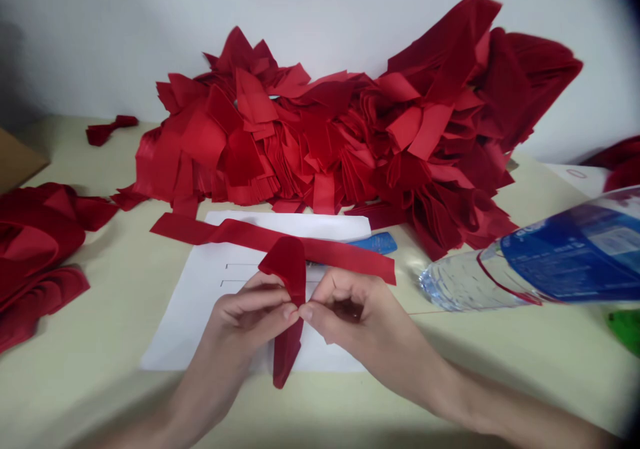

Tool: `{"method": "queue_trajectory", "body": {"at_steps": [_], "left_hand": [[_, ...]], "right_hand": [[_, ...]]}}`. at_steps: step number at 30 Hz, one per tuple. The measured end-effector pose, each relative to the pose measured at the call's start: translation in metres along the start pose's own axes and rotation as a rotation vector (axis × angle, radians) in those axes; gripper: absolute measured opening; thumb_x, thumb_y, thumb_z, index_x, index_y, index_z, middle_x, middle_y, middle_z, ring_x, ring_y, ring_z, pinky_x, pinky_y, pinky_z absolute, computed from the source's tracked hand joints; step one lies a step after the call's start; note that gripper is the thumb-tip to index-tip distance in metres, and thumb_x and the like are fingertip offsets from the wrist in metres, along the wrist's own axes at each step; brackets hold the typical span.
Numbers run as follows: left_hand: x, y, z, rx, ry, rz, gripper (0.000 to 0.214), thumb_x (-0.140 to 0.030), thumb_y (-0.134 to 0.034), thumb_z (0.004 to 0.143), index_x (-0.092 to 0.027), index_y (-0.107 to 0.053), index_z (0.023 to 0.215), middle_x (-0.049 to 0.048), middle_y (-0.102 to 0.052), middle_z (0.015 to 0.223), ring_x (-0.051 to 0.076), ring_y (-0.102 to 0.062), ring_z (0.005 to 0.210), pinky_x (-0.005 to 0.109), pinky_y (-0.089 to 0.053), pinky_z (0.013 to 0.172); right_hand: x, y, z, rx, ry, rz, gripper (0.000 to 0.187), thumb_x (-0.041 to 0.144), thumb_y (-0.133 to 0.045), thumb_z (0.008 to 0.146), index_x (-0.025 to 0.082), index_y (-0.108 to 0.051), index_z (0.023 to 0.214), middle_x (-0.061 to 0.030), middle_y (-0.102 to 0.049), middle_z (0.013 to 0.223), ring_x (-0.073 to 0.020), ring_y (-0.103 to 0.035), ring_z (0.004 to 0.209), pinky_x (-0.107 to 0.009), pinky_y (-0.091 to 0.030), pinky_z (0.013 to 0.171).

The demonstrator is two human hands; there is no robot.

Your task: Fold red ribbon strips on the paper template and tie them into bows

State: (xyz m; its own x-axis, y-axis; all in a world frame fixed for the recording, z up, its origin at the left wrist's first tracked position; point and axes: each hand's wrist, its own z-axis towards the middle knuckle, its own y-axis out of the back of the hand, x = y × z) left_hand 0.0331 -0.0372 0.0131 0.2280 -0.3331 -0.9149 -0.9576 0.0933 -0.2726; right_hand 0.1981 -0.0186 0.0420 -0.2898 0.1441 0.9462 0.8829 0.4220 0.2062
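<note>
A dark red velvet ribbon (290,269) hangs gathered at its middle between my two hands, one end folded over above the fingers and the other dangling below. My left hand (255,312) pinches it from the left side. From the right, my right hand (345,306) is closed at the same spot, thumb tip touching the left thumb; its fingertips partly hide what they grip. Just beyond the hands, a flat red ribbon strip (350,256) lies across a white printed sheet (185,329). A blue object (377,242) shows partly under that strip.
A large heap of red fabric pieces (310,129) stands against the wall. More red fabric (40,236) lies at left, near a cardboard box (17,159). A small red bow (111,129) sits behind. At right a water bottle (565,256) lies on its side, near a green item (627,329).
</note>
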Motion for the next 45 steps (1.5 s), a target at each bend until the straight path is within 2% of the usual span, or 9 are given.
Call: {"method": "queue_trajectory", "body": {"at_steps": [5, 8, 13, 17, 27, 32, 36, 40, 45], "left_hand": [[0.003, 0.003, 0.001, -0.015, -0.042, 0.066, 0.014, -0.026, -0.070, 0.075, -0.022, -0.067, 0.062, -0.0029, -0.052, 0.076, 0.011, -0.045, 0.072, 0.022, -0.039, 0.067], [0.003, 0.004, 0.000, -0.094, -0.088, 0.105, 0.008, -0.022, -0.075, 0.068, -0.026, -0.071, 0.062, -0.0040, -0.057, 0.071, 0.009, -0.047, 0.065, 0.020, -0.041, 0.063], [0.002, 0.003, -0.003, -0.188, -0.199, 0.213, 0.014, -0.017, -0.077, 0.061, -0.031, -0.073, 0.062, -0.0039, -0.066, 0.069, 0.011, -0.055, 0.061, 0.022, -0.047, 0.061], [0.000, 0.000, -0.004, -0.187, -0.303, 0.256, 0.019, -0.014, -0.076, 0.060, -0.032, -0.073, 0.062, -0.0038, -0.069, 0.072, 0.012, -0.058, 0.062, 0.024, -0.050, 0.061], [0.001, 0.000, -0.006, -0.111, -0.384, 0.286, 0.020, -0.013, -0.077, 0.060, -0.031, -0.073, 0.067, -0.0041, -0.067, 0.067, 0.012, -0.058, 0.062, 0.022, -0.049, 0.059], [0.000, 0.004, -0.005, -0.069, -0.198, 0.220, 0.012, -0.016, -0.072, 0.070, -0.027, -0.071, 0.066, -0.0035, -0.061, 0.074, 0.011, -0.052, 0.067, 0.021, -0.044, 0.062], [-0.006, 0.004, -0.001, 0.056, 0.010, 0.031, 0.011, -0.019, -0.069, 0.076, -0.023, -0.070, 0.066, -0.0027, -0.058, 0.071, 0.011, -0.050, 0.069, 0.021, -0.041, 0.068], [-0.007, 0.003, 0.002, 0.140, 0.221, -0.148, 0.008, -0.027, -0.068, 0.078, -0.020, -0.073, 0.075, -0.0013, -0.061, 0.068, 0.010, -0.050, 0.063, 0.022, -0.040, 0.066], [-0.004, 0.004, 0.005, 0.149, 0.276, -0.258, 0.011, -0.029, -0.073, 0.072, -0.018, -0.073, 0.073, -0.0014, -0.063, 0.065, 0.008, -0.049, 0.058, 0.020, -0.036, 0.057]], "right_hand": [[0.000, 0.000, 0.000, 0.013, 0.010, -0.012, 0.019, 0.027, -0.056, 0.084, 0.018, -0.050, 0.068, 0.0059, -0.049, 0.060, -0.0060, -0.041, 0.054, -0.019, -0.033, 0.049], [-0.002, 0.000, -0.001, 0.027, 0.022, -0.012, 0.018, 0.026, -0.054, 0.085, 0.019, -0.050, 0.070, 0.0068, -0.045, 0.060, -0.0058, -0.037, 0.055, -0.019, -0.031, 0.049], [-0.002, -0.001, -0.003, 0.026, 0.070, -0.043, 0.016, 0.022, -0.052, 0.085, 0.019, -0.051, 0.070, 0.0073, -0.044, 0.061, -0.0056, -0.035, 0.057, -0.018, -0.030, 0.051], [-0.002, -0.002, -0.004, 0.015, 0.112, -0.068, 0.017, 0.020, -0.053, 0.084, 0.018, -0.048, 0.068, 0.0081, -0.042, 0.058, -0.0052, -0.034, 0.055, -0.018, -0.030, 0.050], [-0.004, -0.003, -0.005, 0.010, 0.125, -0.177, 0.018, 0.016, -0.053, 0.079, 0.019, -0.044, 0.065, 0.0085, -0.041, 0.057, -0.0055, -0.035, 0.055, -0.019, -0.029, 0.049], [-0.001, 0.001, -0.004, 0.045, 0.114, -0.155, 0.019, 0.020, -0.053, 0.083, 0.018, -0.044, 0.066, 0.0076, -0.040, 0.058, -0.0059, -0.034, 0.055, -0.020, -0.028, 0.049], [0.010, 0.012, 0.002, 0.174, 0.058, -0.045, 0.018, 0.026, -0.053, 0.086, 0.017, -0.055, 0.071, 0.0059, -0.045, 0.059, -0.0057, -0.039, 0.054, -0.019, -0.032, 0.049], [0.016, 0.019, 0.005, 0.174, -0.004, 0.030, 0.017, 0.024, -0.056, 0.085, 0.015, -0.058, 0.070, 0.0049, -0.048, 0.057, -0.0057, -0.042, 0.053, -0.019, -0.033, 0.048], [0.012, 0.018, 0.007, 0.134, -0.061, 0.070, 0.007, 0.023, -0.060, 0.082, 0.018, -0.056, 0.086, 0.0097, -0.041, 0.048, -0.0051, -0.037, 0.046, -0.018, -0.026, 0.042]]}}
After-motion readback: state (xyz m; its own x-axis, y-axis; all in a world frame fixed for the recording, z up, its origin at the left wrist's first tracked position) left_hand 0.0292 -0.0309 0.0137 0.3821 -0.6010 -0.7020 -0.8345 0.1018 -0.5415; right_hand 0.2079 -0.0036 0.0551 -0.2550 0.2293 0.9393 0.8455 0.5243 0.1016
